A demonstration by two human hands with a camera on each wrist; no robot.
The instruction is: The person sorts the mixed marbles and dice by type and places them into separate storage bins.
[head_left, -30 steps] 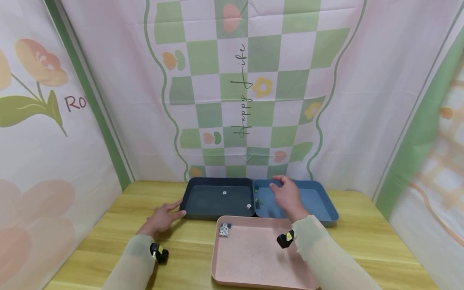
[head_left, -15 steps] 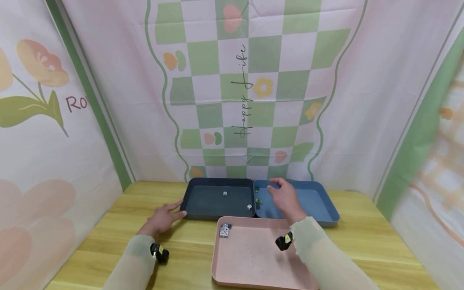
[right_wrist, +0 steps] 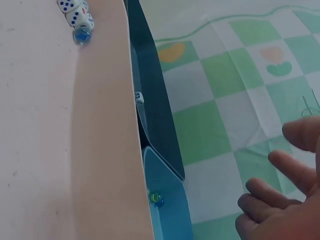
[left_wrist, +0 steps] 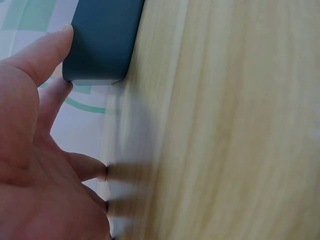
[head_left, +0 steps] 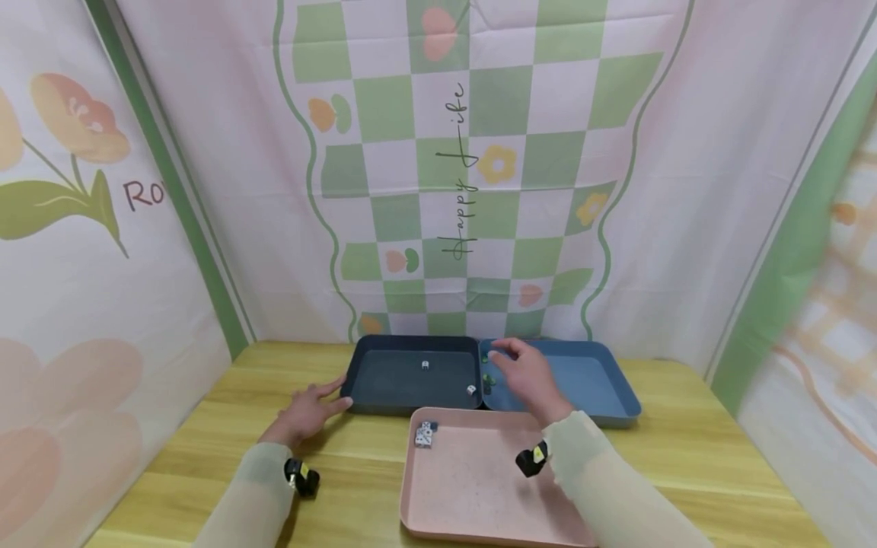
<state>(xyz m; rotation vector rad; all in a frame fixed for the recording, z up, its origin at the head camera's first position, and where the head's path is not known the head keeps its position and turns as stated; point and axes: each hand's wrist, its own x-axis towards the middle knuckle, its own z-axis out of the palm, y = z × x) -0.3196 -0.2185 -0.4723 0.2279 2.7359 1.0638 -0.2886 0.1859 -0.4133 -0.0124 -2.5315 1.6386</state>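
Note:
My left hand (head_left: pixel 304 415) touches the left end of a dark tray (head_left: pixel 411 388) with thumb and a fingertip. In the left wrist view the other fingertips meet the wooden table. The dark tray holds a white die (head_left: pixel 425 365) in its middle and another die (head_left: pixel 470 390) near its right wall. Above the blue tray (head_left: pixel 592 380) hovers my right hand (head_left: pixel 530 377), fingers loosely bent. Nothing shows between those fingers in the right wrist view. Green and blue marbles (right_wrist: pixel 156 199) lie along the blue tray's left wall, just left of the right hand.
A pink tray (head_left: pixel 479 487) stands in front, under the right forearm. White dice (head_left: pixel 424 434) cluster in its far left corner, beside a blue marble (right_wrist: pixel 82 35). Around the trays is the wooden table (head_left: pixel 349 487). A patterned curtain (head_left: pixel 438 190) hangs behind.
My right hand has moved left over the blue tray, closer to the marbles at its left wall. The left hand has stayed at the dark tray's end.

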